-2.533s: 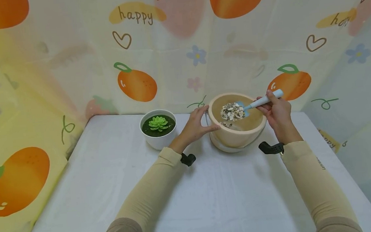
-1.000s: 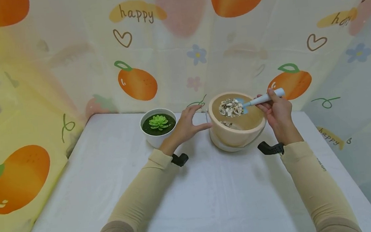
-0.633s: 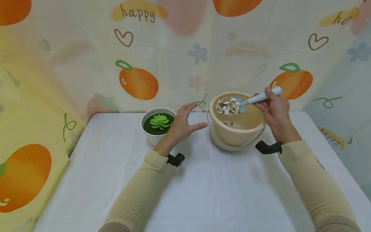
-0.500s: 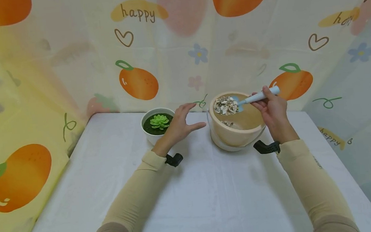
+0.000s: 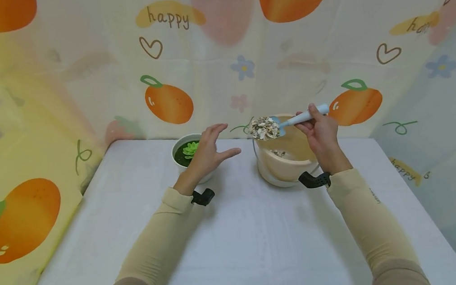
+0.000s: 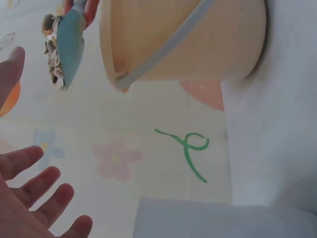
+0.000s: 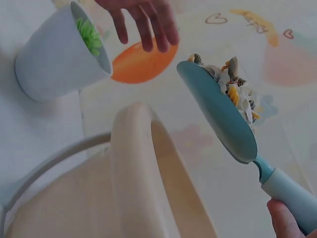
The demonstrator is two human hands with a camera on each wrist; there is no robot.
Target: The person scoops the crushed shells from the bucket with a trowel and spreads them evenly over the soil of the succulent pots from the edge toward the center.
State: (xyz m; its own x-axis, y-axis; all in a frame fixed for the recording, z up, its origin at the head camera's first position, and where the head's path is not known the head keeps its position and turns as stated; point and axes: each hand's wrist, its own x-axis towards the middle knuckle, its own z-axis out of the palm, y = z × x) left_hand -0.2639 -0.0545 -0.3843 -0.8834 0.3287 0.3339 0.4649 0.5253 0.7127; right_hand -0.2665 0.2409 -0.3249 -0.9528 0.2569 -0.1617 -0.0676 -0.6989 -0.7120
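My right hand [image 5: 324,136] grips the pale handle of a small blue trowel [image 7: 218,111]. A heap of shell-like bits [image 5: 264,128], white, grey and yellowish, lies on its blade. The blade is above the left rim of a beige bucket [image 5: 289,166], clear of the rim in the right wrist view. A few similar bits lie inside the bucket. My left hand [image 5: 206,155] is held in the air with fingers spread and holds nothing. It partly hides a white pot [image 7: 59,59] with a green succulent [image 5: 190,150] in dark soil.
A white cloth covers the table [image 5: 237,250]. Behind it hangs a fruit-printed curtain [image 5: 213,71], close to the pot and bucket. The bucket's grey carrying handle [image 6: 168,44] hangs down its side. Between pot and bucket there is a gap of table.
My right hand has carried the loaded trowel leftward from inside the bucket to above its left rim. My left hand has let go of the bucket's rim and moved left, in front of the pot.
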